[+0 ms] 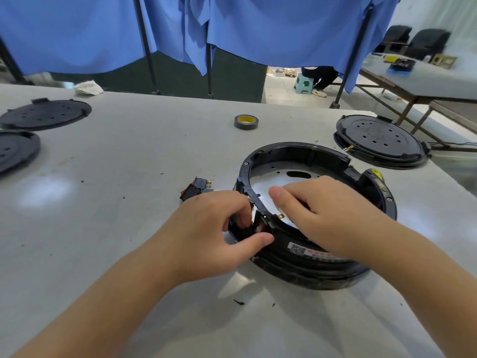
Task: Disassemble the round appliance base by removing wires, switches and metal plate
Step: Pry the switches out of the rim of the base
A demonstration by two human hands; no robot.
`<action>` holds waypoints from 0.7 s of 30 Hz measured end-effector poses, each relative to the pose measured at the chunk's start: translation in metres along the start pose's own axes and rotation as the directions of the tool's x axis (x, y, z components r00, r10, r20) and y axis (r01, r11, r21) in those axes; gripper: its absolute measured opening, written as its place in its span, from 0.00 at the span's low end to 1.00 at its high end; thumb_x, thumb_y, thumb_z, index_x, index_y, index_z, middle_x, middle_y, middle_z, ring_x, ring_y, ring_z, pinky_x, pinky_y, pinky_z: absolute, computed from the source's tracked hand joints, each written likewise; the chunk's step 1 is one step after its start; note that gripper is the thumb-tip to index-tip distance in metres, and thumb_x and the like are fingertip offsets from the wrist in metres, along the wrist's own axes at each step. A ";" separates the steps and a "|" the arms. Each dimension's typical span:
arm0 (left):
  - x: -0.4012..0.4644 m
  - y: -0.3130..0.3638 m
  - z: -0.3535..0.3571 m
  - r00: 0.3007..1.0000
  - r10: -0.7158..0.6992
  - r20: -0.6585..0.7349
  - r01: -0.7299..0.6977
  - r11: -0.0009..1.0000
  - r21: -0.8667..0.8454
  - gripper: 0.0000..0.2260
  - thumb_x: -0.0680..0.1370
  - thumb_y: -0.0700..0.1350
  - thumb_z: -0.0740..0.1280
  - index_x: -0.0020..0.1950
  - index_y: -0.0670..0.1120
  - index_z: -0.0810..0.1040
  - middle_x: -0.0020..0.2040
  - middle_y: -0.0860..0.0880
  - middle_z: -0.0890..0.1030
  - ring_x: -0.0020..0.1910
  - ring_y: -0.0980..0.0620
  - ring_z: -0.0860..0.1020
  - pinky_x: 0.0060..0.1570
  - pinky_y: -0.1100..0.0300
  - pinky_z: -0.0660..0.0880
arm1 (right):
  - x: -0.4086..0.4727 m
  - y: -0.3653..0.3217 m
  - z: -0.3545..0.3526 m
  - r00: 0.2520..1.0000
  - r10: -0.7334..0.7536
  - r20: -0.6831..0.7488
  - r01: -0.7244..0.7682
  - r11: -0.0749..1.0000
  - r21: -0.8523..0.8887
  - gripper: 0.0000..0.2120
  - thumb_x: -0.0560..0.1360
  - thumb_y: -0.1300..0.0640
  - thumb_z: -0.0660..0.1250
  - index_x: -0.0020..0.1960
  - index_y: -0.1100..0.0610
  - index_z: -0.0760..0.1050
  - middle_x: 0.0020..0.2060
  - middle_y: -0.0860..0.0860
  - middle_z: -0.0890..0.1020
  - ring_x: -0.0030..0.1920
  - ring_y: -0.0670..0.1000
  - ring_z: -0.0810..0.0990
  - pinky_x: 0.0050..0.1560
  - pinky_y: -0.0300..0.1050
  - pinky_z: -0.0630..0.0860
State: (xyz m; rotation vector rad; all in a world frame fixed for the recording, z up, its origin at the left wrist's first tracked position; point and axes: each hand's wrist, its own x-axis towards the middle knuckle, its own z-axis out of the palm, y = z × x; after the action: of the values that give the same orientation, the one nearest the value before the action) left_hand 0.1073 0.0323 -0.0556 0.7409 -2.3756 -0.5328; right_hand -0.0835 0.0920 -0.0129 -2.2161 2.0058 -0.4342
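Note:
The round black appliance base (pixel 296 153) lies open side up on the grey table, a shiny metal plate (pixel 273 182) inside it. My left hand (pixel 219 228) curls its fingers and thumb round a red-and-black switch (pixel 259 226) set in the base's near-left wall. My right hand (pixel 322 210) reaches down inside the ring, fingers bent behind that same wall; what they touch is hidden. A brass terminal (pixel 280 216) pokes out inside the rim. A loose red-and-black switch (pixel 196 189) lies on the table just left of the base.
A roll of dark tape (pixel 246 121) lies beyond the base. Black round covers rest at far left (pixel 44 115), at the left edge (pixel 15 151), and at right (pixel 379 140). A yellow-topped tool handle (pixel 375 175) sits against the base's right side. Blue cloth hangs behind.

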 end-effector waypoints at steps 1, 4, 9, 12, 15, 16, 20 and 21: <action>0.000 0.000 0.000 1.000 0.003 0.003 -0.003 1.000 0.000 0.17 0.69 0.64 0.65 0.37 0.50 0.73 0.33 0.54 0.75 0.35 0.52 0.74 0.36 0.53 0.72 | -0.002 0.000 0.000 1.000 -0.003 -0.020 0.002 1.000 -0.013 0.25 0.77 0.40 0.47 0.30 0.56 0.61 0.23 0.50 0.65 0.26 0.49 0.65 0.29 0.46 0.60; 0.000 0.001 0.000 1.000 0.021 0.010 -0.021 1.000 0.007 0.16 0.70 0.63 0.65 0.38 0.50 0.74 0.33 0.55 0.75 0.35 0.53 0.74 0.36 0.53 0.72 | -0.010 -0.004 0.001 0.998 -0.011 -0.060 0.005 0.994 -0.106 0.24 0.78 0.43 0.45 0.31 0.56 0.62 0.23 0.51 0.67 0.26 0.50 0.66 0.29 0.46 0.60; 0.000 0.002 0.000 0.999 0.034 0.007 -0.034 0.999 -0.008 0.17 0.70 0.62 0.64 0.38 0.48 0.75 0.33 0.54 0.76 0.34 0.53 0.74 0.36 0.52 0.72 | -0.022 -0.011 0.010 0.996 -0.028 -0.080 0.005 0.962 -0.273 0.26 0.72 0.39 0.38 0.35 0.53 0.66 0.27 0.50 0.72 0.29 0.50 0.71 0.30 0.47 0.66; 0.000 0.003 0.001 0.999 0.043 0.000 -0.043 0.999 -0.008 0.16 0.70 0.60 0.63 0.37 0.47 0.75 0.32 0.55 0.75 0.34 0.53 0.73 0.35 0.52 0.72 | -0.024 -0.009 0.013 0.995 -0.050 -0.086 0.023 0.956 -0.292 0.26 0.71 0.35 0.38 0.36 0.52 0.65 0.27 0.49 0.72 0.29 0.51 0.72 0.30 0.47 0.67; 0.000 0.003 0.002 0.999 0.047 -0.010 -0.047 0.999 0.008 0.15 0.71 0.60 0.63 0.37 0.48 0.74 0.32 0.55 0.74 0.33 0.54 0.73 0.34 0.53 0.72 | -0.025 -0.004 0.014 0.993 -0.100 -0.057 0.080 0.955 -0.285 0.27 0.71 0.31 0.40 0.39 0.51 0.64 0.29 0.47 0.71 0.29 0.50 0.71 0.29 0.47 0.67; 0.000 0.003 0.002 0.999 0.053 -0.011 -0.053 0.999 0.014 0.15 0.71 0.60 0.63 0.37 0.48 0.74 0.32 0.55 0.74 0.33 0.54 0.73 0.34 0.54 0.72 | -0.025 -0.003 0.014 0.993 -0.113 -0.042 0.096 0.953 -0.287 0.26 0.71 0.31 0.40 0.39 0.51 0.64 0.29 0.47 0.71 0.29 0.50 0.71 0.29 0.47 0.67; 0.000 0.002 0.002 0.998 0.058 -0.016 -0.058 0.998 0.015 0.18 0.72 0.63 0.64 0.37 0.48 0.74 0.32 0.55 0.75 0.33 0.54 0.73 0.34 0.56 0.71 | -0.026 -0.003 0.012 0.992 -0.129 -0.012 0.121 0.955 -0.271 0.24 0.73 0.33 0.43 0.39 0.52 0.65 0.29 0.46 0.70 0.28 0.51 0.68 0.27 0.48 0.66; 0.000 0.002 0.003 0.998 0.058 -0.018 -0.057 0.998 0.014 0.18 0.72 0.63 0.63 0.37 0.48 0.74 0.32 0.55 0.75 0.33 0.54 0.73 0.34 0.56 0.71 | -0.027 -0.003 0.011 0.991 -0.131 -0.009 0.124 0.956 -0.266 0.24 0.73 0.34 0.44 0.39 0.53 0.65 0.29 0.46 0.69 0.28 0.51 0.68 0.27 0.47 0.65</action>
State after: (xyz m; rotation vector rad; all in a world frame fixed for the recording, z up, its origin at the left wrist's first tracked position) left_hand 0.1047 0.0345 -0.0562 0.6781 -2.3782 -0.4849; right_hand -0.0793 0.1177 -0.0262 -2.5186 2.0473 -0.2178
